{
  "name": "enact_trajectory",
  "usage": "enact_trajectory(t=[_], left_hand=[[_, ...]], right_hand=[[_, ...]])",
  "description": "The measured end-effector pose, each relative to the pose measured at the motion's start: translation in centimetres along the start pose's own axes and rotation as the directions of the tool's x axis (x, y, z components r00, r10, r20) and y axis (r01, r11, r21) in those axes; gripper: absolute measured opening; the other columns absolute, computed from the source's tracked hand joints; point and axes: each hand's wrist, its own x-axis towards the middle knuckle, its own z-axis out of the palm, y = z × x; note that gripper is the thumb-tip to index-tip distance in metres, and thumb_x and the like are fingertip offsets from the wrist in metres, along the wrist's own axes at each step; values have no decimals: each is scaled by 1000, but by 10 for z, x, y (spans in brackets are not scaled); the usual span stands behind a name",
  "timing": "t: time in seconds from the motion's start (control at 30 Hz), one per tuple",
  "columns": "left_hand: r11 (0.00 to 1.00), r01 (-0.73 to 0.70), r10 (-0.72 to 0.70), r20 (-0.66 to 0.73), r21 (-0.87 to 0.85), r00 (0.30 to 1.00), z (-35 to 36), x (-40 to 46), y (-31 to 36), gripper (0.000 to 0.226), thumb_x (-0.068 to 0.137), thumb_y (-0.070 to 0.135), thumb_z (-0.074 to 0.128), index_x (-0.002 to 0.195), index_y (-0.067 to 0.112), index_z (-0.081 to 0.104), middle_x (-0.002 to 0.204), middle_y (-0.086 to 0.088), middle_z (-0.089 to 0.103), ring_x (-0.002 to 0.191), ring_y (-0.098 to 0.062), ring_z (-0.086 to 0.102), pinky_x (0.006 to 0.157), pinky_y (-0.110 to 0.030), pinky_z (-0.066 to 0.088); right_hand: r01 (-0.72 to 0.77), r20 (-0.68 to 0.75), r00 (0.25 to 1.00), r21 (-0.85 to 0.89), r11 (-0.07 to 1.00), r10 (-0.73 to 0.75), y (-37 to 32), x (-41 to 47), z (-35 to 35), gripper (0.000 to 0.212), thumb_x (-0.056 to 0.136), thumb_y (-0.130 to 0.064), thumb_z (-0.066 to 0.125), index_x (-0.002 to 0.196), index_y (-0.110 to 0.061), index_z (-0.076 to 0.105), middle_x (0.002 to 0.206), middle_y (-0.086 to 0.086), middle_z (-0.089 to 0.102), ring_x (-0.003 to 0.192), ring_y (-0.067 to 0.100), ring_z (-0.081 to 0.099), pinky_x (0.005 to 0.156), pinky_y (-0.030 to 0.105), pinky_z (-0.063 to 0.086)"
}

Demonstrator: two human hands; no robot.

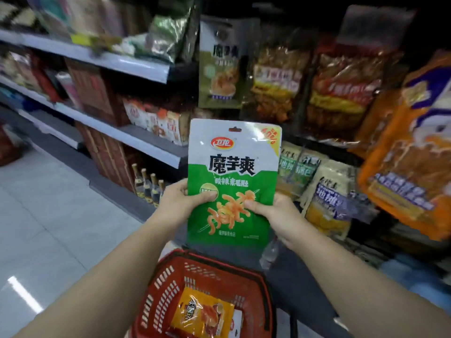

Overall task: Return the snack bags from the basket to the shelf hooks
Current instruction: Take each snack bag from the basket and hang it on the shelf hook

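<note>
Held bag: a green-and-white konjac snack bag (233,181) is upright in front of the shelving, its printed face toward the camera and a hang hole near its top edge.
Left hand: the left hand (181,201) grips the bag's lower left edge, thumb pressed on the front, fingers curled behind.
Right hand: the right hand (275,215) grips the lower right edge the same way, thumb on the front near the picture of the orange strips.
Basket: a red plastic shopping basket (170,284) sits low, directly below the held bag, with slotted walls.
In the basket: an orange snack packet (202,313) lies flat on the basket's bottom; the edge of a white pack shows beside it, too little in view to identify.
Hanging display: behind the held bag hang an olive-green snack bag (219,67), clear bags of yellow-red snacks (341,79) and, at far right, a big orange bag (410,152); the hooks themselves are hidden by the packs.
Lower row: beige-and-green pouches (300,172) sit just right of the held bag.
Left shelves: white shelves (136,64) carry boxes, with brown bottles (148,186) on the bottom level.
Floor: pale glossy tiles (48,215).
</note>
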Motion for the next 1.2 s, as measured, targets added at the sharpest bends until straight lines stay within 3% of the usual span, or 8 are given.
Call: enact_trajectory(t=[0.1,0.27,0.43,0.6,0.8,0.97,1.13,1.2], left_hand=[[1000,-20,20,21,-14,1000,16,-19,97,23,75,11,79,96,12,72,93,-8,77,88,-30,73,81,-46,58],[992,-119,123,86,-53,989,49,-41,237,17,77,7,75,91,17,71,84,0,78,76,-20,73,71,-36,56],[976,-205,215,187,-73,958,81,-52,324,18,78,8,76,94,16,72,92,-7,77,83,-28,73,75,-44,59],[955,-279,296,275,-98,915,110,-53,355,15,79,6,75,90,16,73,85,-1,78,74,-17,74,67,-32,56],[958,-271,285,382,-91,879,156,-52,372,15,79,7,76,92,15,73,87,-3,78,76,-20,75,70,-36,58],[953,-296,293,448,-65,845,204,-54,385,15,79,10,77,94,11,72,86,-6,78,77,-25,75,71,-39,60],[965,-251,255,509,-79,822,254,-50,401,19,80,5,76,98,5,69,90,-14,77,82,-33,74,78,-52,59],[958,-280,274,511,-67,815,273,-49,408,18,80,6,76,97,5,70,90,-13,77,83,-32,74,78,-49,59]], right_hand=[[48,-50,998,17,999,-47,-101,-38,-14,14,85,-5,68,88,-19,68,92,2,73,90,25,69,87,42,56],[135,-121,984,10,991,-133,-232,-93,-47,13,89,-10,66,93,-22,67,95,0,73,86,19,70,73,32,58],[198,-243,949,-39,980,-201,-302,-124,-80,10,86,-18,70,91,-27,69,103,0,74,96,22,70,89,45,55],[253,-336,910,-17,967,-243,-329,-148,-101,18,87,-12,68,99,-25,67,107,-1,73,98,19,69,89,39,54],[231,-451,864,-41,972,-225,-334,-173,-136,22,84,-20,71,105,-24,67,104,-2,75,93,19,72,88,46,56],[272,-532,805,-63,960,-263,-340,-188,-177,19,85,-17,71,102,-22,68,97,-3,76,87,17,73,78,39,58],[298,-586,754,-96,950,-296,-349,-192,-227,22,82,-18,75,103,-20,68,96,-2,76,89,21,73,81,47,58],[295,-597,746,-100,950,-295,-351,-190,-246,23,81,-23,76,103,-22,68,98,-2,76,92,22,72,83,48,58]])
